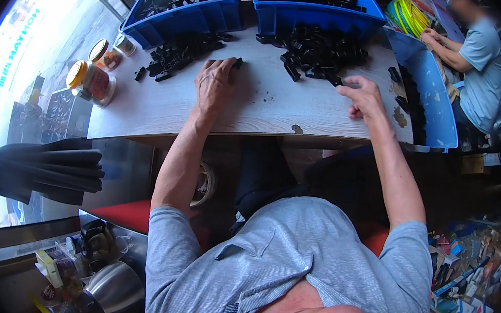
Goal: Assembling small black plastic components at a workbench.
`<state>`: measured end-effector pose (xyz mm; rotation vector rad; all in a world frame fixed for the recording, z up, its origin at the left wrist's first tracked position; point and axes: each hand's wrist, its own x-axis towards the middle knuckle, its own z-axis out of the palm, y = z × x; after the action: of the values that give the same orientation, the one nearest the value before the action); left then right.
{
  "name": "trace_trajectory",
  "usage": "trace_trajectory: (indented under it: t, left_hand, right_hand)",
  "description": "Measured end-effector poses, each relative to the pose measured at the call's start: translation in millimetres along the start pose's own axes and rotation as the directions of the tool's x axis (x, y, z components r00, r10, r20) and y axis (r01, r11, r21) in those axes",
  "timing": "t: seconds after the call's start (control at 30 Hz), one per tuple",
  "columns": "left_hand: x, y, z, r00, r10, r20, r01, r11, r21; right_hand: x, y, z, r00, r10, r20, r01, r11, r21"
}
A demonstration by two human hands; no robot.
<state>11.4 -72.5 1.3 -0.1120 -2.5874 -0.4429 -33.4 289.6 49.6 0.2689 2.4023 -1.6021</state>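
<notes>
Pinching a blocky black part (238,63) at left, both hands (214,82) (366,101) curve half-closed, the right's hold unclear

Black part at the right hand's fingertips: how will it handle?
The black part is probably stiff, as similar pieces look blocky, not sagging. Likely light: it's small beside the right hand. Moving it may nudge neighbours, being at the loose pile's edge.

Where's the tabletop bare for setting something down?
Free: the near tabletop between left hand and right hand, bar a few specks; the near-left patch between jars and left hand. Crowded: the far side, black parts heaped before the blue bins.
</notes>
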Motion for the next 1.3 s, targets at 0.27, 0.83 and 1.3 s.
trace_trajectory:
  t: [0.27,0.83,1.3]
  left_hand:
    - [4,-5,5,0.995,-0.076,-0.061,0.081,0.994,0.076]
    - [-13,42,-8,0.995,0.094,-0.016,-0.095,0.993,-0.067]
    - [-18,49,-1,0.983,0.158,-0.089,-0.17,0.974,-0.151]
  right_hand:
    - [5,-5,15,1.0,-0.008,-0.019,0.005,0.991,-0.136]
    - [-12,0,7,1.0,-0.005,-0.012,0.005,1.0,-0.02]
    - [-11,-3,12,0.996,-0.056,0.066,0.068,0.978,-0.197]
